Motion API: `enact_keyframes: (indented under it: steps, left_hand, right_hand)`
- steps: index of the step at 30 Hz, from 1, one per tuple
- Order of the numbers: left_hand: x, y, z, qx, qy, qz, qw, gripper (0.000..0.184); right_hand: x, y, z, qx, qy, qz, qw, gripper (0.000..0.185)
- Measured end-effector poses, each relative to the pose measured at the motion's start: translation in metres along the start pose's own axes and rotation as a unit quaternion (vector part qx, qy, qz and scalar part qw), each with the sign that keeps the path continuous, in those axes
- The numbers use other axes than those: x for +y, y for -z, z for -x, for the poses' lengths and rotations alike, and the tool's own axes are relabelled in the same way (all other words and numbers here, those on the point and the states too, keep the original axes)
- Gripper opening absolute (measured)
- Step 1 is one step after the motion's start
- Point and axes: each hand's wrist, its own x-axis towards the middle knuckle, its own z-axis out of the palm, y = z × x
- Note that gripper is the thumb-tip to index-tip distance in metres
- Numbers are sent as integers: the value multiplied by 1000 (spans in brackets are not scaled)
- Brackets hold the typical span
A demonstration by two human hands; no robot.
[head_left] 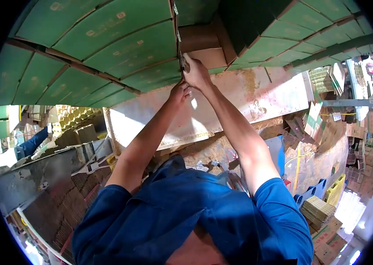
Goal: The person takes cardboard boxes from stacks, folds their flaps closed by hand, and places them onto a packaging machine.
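Both my hands are raised close together at the lower corner of a stack of green cardboard boxes (138, 44). My right hand (197, 74) is closed, fingertips against the stack's narrow side edge; what they grip, if anything, is hidden. Just below and left, my left hand (179, 92) has its fingers curled together near the bottom corner, and I cannot make out what is in them. Small white labels (179, 35) run up that edge. To the right of my hands a recess between boxes shows a brown cardboard surface (206, 57).
More green boxes (283, 33) line the right side above a pale, stained tabletop (226, 99). Yellow egg trays (76, 118) are at left. A blue pallet (310, 193) and stacked cardboard (318, 210) stand at lower right. Flattened brown cartons (54, 201) lie at lower left.
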Motion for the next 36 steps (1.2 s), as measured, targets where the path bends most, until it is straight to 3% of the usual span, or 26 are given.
enact_keyframes:
  steps: [4, 7, 8, 9, 11, 13, 15, 19, 21, 23, 25, 26, 28, 29, 30, 31, 32, 33, 34, 35, 36]
  left_hand:
    - [-6, 1, -7, 32, -22, -5, 999, 42]
    - [-13, 3, -19, 46, -28, -8, 999, 41]
    - [-15, 5, -23, 44, -28, -10, 999, 41]
    - [-15, 7, -27, 48, -30, -6, 998, 41]
    - [-10, 6, -29, 46, -33, -9, 998, 41]
    - [-3, 3, -18, 25, -28, -7, 999, 38]
    - [0, 5, -9, 25, -20, -18, 999, 34]
    - [-8, 16, -8, 22, -32, 31, 999, 28]
    - [-18, 26, -17, -109, -45, 135, 984, 27]
    - [-4, -11, 42, -86, -45, 161, 982, 25]
    - [-13, -17, 76, -145, 56, 141, 978, 21]
    - [-42, 4, 65, -210, 57, 170, 961, 21]
    - [-76, 10, 93, -307, -75, -119, 941, 31]
    - [-85, -1, 110, -322, -6, -111, 940, 37]
    - [-94, -11, 127, -333, 64, -105, 935, 45]
    - [-94, -34, 148, -293, 275, 143, 904, 52]
    - [-129, -29, 137, -382, 257, 154, 874, 59]
    - [-150, -34, 139, -406, 258, 152, 863, 58]
    - [-158, -57, 148, -355, 291, 77, 885, 60]
    - [-166, -82, 155, -301, 315, -3, 900, 63]
    - [-187, -98, 150, -345, 325, 8, 880, 60]
  right_hand:
    - [18, -5, 2, 44, 85, -9, 995, 53]
    - [26, -4, -12, 10, 29, 37, 999, 52]
    - [28, -7, -9, 82, 82, 44, 992, 48]
    - [28, -9, -10, 87, 83, 44, 992, 48]
    - [24, -17, -12, 73, 45, 81, 993, 42]
    - [36, -40, -27, 144, 60, 108, 982, 37]
    - [39, -54, -32, 94, 5, 57, 994, 34]
    - [-1, -24, 32, 133, -25, -25, 990, 18]
    - [-12, -21, 77, 149, 10, -19, 989, 14]
    - [-12, -15, 126, 141, -28, -73, 987, 14]
    - [-18, 14, 184, 65, -47, -36, 996, 15]
    - [-23, 35, 214, 63, -15, -9, 998, 14]
    - [-20, 70, 269, 61, -2, -5, 998, 15]
    - [-14, 84, 297, 61, -22, -30, 997, 16]
    - [-5, 102, 322, -6, -42, -25, 999, 21]
    - [-4, 115, 349, 13, -69, -23, 997, 21]
    - [-5, 126, 377, 57, -54, 4, 997, 25]
    - [-6, 133, 404, 99, -37, 35, 994, 28]
    - [-6, 136, 431, 111, -82, 24, 990, 44]
    - [2, 139, 457, 125, -100, 28, 987, 44]
    - [12, 141, 485, 126, -135, 55, 981, 44]
